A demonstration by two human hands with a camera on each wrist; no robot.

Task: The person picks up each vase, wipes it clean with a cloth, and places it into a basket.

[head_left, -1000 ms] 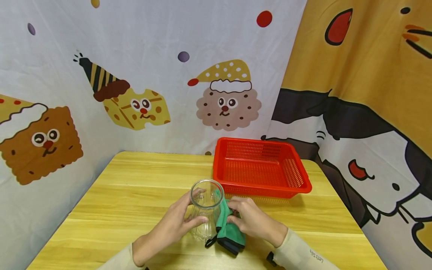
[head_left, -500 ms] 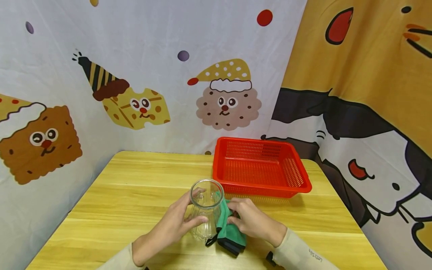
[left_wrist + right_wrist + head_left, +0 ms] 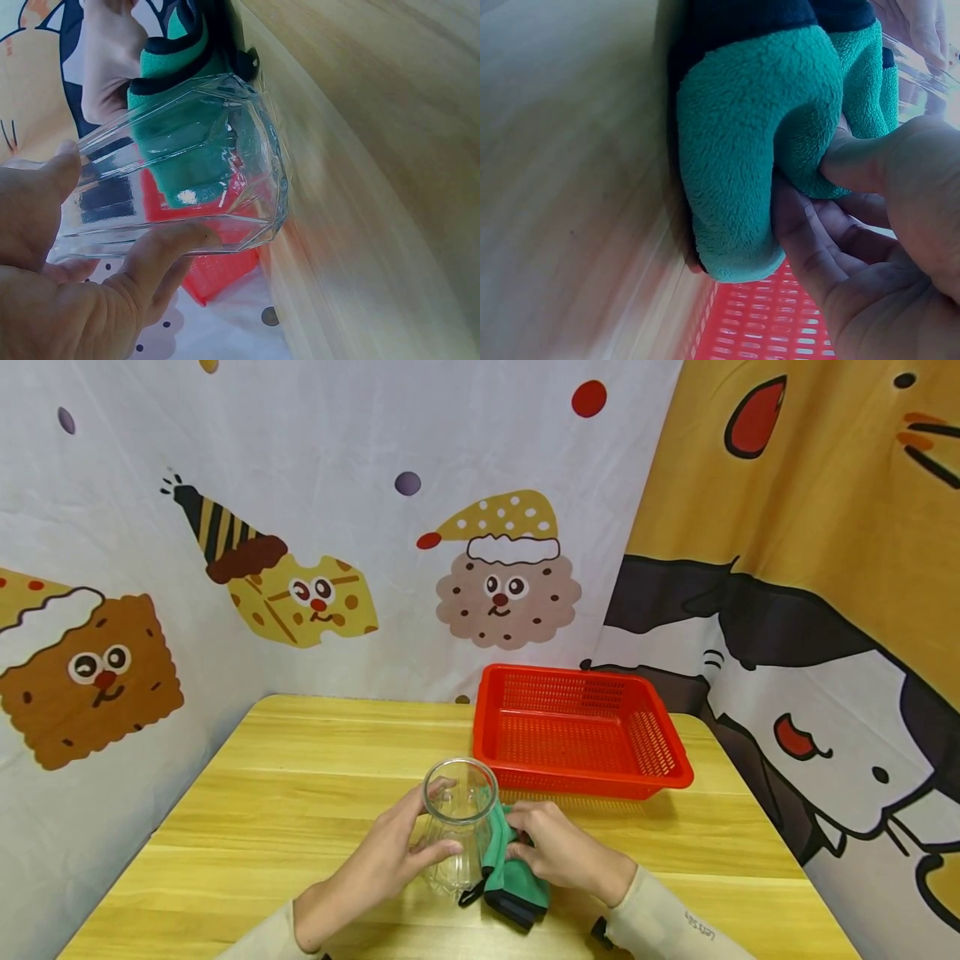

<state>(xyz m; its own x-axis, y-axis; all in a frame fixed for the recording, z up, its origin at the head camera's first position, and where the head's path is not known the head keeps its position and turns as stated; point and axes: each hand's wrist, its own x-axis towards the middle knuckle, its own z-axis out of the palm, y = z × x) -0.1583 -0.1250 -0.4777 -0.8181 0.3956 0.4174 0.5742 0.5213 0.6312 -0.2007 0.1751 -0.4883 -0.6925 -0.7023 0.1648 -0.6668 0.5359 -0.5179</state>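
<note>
A clear faceted glass [image 3: 458,823] [image 3: 180,172] stands upright on the wooden table [image 3: 300,777]. My left hand [image 3: 390,868] [image 3: 82,300] grips it, thumb on the near side and fingers round the far side. Against the glass's right side is a green cloth with a dark edge [image 3: 510,877] [image 3: 757,150] [image 3: 180,82]. My right hand [image 3: 558,852] [image 3: 870,247] holds that cloth, thumb and fingers pinching its folds, pressed to the glass wall. The cloth's lower end rests on the table.
A red perforated plastic basket [image 3: 577,735] [image 3: 765,322] sits just behind the hands, toward the back right of the table. Printed cartoon fabric walls [image 3: 300,527] close in the back, left and right.
Almost nothing differs. My right hand and the cloth have shifted very slightly against the glass; the glass and left hand stay in place.
</note>
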